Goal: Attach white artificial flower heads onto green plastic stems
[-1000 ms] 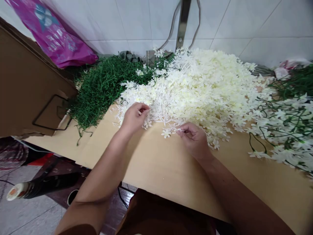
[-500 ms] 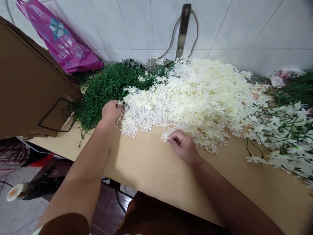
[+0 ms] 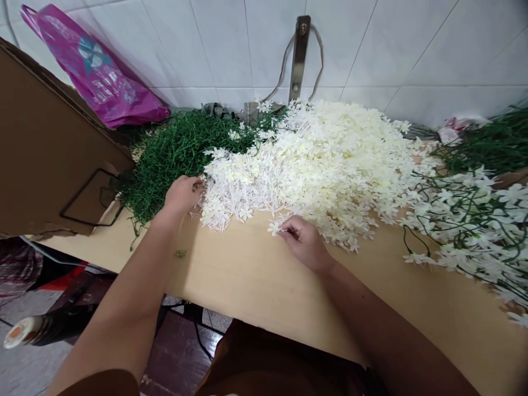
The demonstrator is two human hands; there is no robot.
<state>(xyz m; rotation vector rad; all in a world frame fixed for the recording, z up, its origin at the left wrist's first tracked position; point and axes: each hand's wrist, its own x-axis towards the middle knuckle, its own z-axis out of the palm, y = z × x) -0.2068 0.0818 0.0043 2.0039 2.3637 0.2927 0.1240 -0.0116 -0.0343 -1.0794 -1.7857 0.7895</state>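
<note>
My right hand (image 3: 304, 243) pinches a small white artificial flower (image 3: 274, 227) between thumb and fingertips, just above the table at the front edge of the flower pile. My left hand (image 3: 182, 195) is at the left end of that pile of white flower heads (image 3: 330, 159), where it meets a heap of green plastic stems (image 3: 177, 143). Its fingers are curled together, and whatever they may hold is hidden. Thin white stalks of loose flowers lie close to the left fingertips.
White flowers on green stems (image 3: 466, 231) lie on the right of the table (image 3: 247, 280). At the left stand a cardboard box (image 3: 49, 148) with a black wire loop and a pink plastic bag (image 3: 103, 77). A metal bracket (image 3: 299, 58) is against the tiled wall behind.
The camera view has shifted slightly. My left hand has drawn a little toward me at the pile's edge. My right hand keeps its pinch on the white flower in nearly the same place.
</note>
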